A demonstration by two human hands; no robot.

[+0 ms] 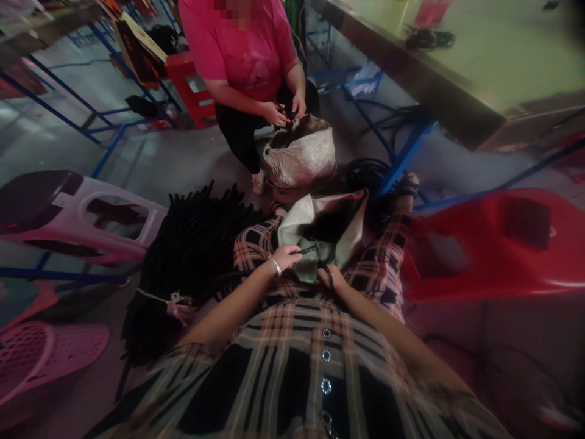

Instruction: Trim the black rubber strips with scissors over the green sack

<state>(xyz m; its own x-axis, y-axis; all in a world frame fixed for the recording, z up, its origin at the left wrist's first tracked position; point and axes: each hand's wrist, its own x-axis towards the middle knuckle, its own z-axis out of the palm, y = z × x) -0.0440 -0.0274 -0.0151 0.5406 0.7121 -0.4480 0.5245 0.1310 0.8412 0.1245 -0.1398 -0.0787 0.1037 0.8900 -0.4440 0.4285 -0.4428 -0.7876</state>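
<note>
My left hand [286, 256] is closed, pinching a thin black strip [309, 249] that points right over the mouth of a pale green sack [340, 228] resting between my knees. My right hand [328, 278] is curled at the sack's near edge, with a small dark loop at its fingers that I cannot make out clearly. A silver bangle sits on my left wrist. A large tied bundle of black strips [192, 256] lies on the floor to my left, touching my leg.
A person in a pink top [242, 49] crouches opposite, both hands over another sack [301, 155]. A red plastic stool [493, 244] lies at my right, a pale pink stool [91, 213] at left, a pink basket [41, 356] lower left. A long table [457, 67] stands upper right.
</note>
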